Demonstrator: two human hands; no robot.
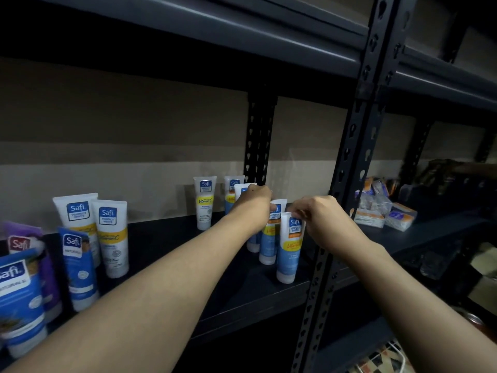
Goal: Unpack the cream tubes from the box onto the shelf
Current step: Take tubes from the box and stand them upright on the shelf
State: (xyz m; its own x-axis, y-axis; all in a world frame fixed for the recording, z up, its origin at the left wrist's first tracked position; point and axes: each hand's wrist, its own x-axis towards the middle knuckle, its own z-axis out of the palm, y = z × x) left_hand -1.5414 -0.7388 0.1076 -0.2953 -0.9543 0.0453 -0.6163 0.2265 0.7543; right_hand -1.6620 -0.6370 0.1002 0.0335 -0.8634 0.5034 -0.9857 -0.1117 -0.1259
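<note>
Cream tubes stand cap-down on the dark shelf with labels facing out, likely so they stay upright and readable. The right hand pinches the flat top of the front tube, seemingly to square it into the row near the shelf edge. The left hand grips the back tube by its top, probably to steady it. No box is in view.
</note>
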